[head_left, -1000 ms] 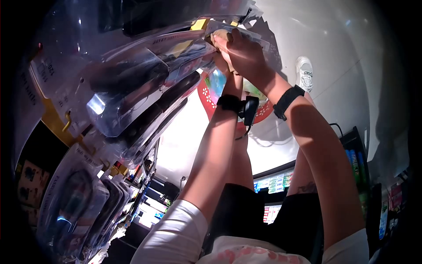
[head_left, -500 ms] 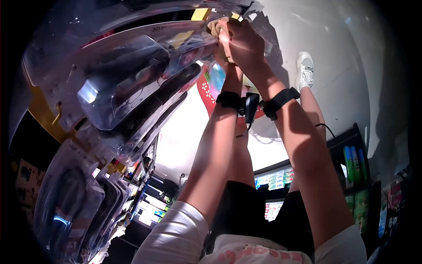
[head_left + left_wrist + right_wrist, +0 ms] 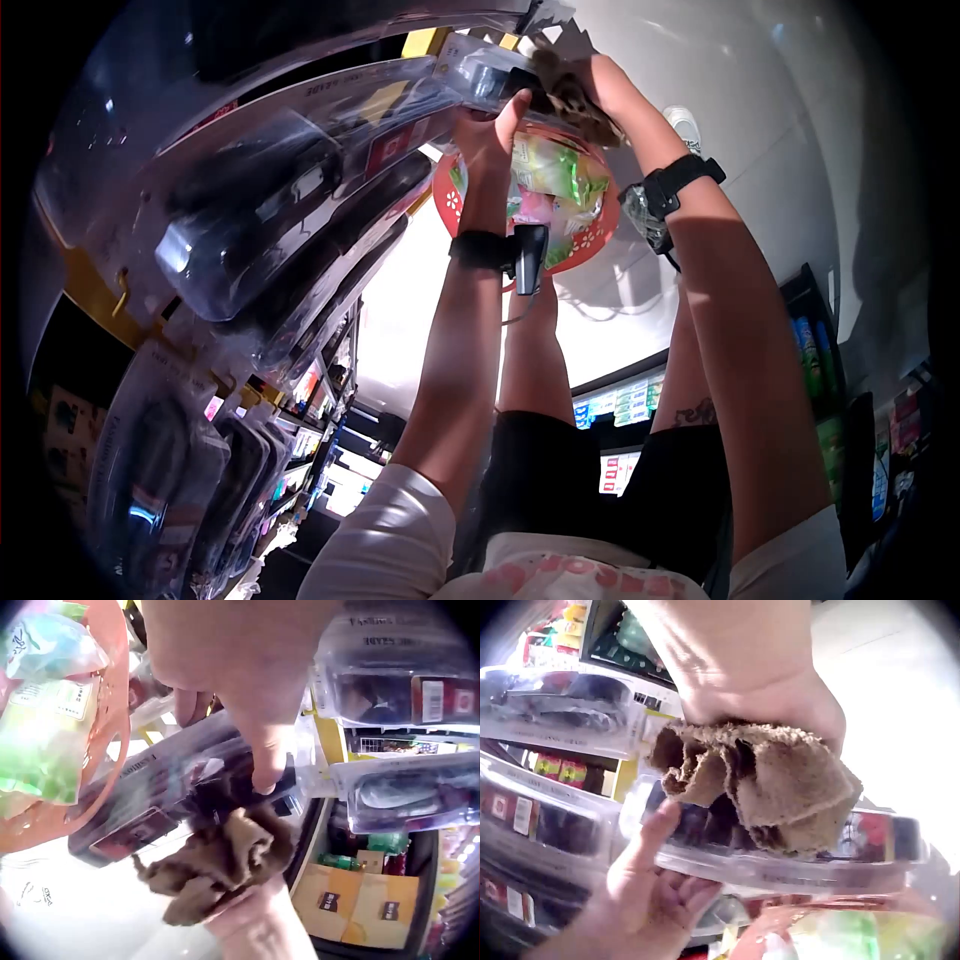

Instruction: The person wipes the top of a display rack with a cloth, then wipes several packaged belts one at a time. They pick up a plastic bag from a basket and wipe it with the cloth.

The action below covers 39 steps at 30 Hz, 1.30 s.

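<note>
**Cloth pressed to a held blister pack**

Both arms reach up and forward, each wrist banded in black. The left hand (image 3: 487, 130) props a clear plastic blister pack with a dark item inside (image 3: 478, 78) from below. Its thumb is up against the near edge, and its fingers seem to be curled beneath. The right hand (image 3: 603, 85) is clenched on a crumpled brown terry cloth (image 3: 568, 95), which lies on the pack's top face. Behind the hands shows a round red plastic basket (image 3: 447, 212) of green packets. Similar hanging packs (image 3: 260, 220) crowd the left, and a pale glossy floor (image 3: 770, 130) spreads at right.
</note>
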{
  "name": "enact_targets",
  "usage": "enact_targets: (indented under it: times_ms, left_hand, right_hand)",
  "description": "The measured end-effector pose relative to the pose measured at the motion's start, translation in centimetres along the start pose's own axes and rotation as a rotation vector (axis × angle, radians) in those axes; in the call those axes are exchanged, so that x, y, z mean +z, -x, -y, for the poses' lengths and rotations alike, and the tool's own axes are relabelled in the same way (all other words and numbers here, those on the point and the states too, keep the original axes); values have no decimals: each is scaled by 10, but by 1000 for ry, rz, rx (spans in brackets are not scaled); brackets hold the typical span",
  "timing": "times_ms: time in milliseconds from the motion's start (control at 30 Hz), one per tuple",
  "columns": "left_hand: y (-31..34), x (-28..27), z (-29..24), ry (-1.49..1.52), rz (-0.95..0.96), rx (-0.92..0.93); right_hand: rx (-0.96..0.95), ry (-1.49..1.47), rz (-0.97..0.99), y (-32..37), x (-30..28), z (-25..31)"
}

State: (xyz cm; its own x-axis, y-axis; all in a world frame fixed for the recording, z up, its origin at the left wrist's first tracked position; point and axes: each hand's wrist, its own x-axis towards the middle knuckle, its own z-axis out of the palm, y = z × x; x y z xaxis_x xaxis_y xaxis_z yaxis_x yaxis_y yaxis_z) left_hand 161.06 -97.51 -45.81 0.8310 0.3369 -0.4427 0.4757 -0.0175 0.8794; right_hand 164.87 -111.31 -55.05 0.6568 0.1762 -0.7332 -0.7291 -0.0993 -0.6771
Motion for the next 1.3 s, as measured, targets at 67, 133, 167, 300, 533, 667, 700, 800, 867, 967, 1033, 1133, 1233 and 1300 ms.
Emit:
enact_targets:
  times_ms: [67,133,167,300,533,667,700,800,867,967,1033,1133,1233,1300]
  left_hand:
    - [2,-1,0,176,52,24]
    - [7,-3,-8,106,24,-57]
    - [6,-4,-5,170,41,-71]
    - [7,-6,-9,227,92,-129]
    - [3,-10,7,147,87,-73]
    - [-3,-29,67,435,169,116]
    - [-5,-23,64,527,150,56]
    - [-14,-1,44,807,80,-121]
    - [-16,-1,33,981,16,-241]
    - [-23,-15,48,791,106,-201]
    - [-18,-13,42,185,5,-150]
    - [-9,-6,30,554,-52,-173]
    - [1,-15,28,664,-5,-245]
    - [-1,-18,32,636,93,-228]
  right_hand:
    - [-70,438,-58,10,-21,-26]
    - [-82,309,40,21,-44,-69]
    - [-81,306,40,28,-52,-81]
    - [123,175,-46,48,-63,-85]
    - [-243,150,58,46,6,59]
    - [-670,747,11,69,50,100]
    - [-667,749,8,76,53,97]
    - [-818,609,-315,94,59,86]
    - [-750,596,-452,99,63,81]
    - [-770,494,-475,102,57,77]
    - [-678,498,-457,107,54,88]
    - [-614,529,-364,94,46,101]
    - [-498,579,-162,69,41,108]
    - [-530,618,-98,59,39,108]
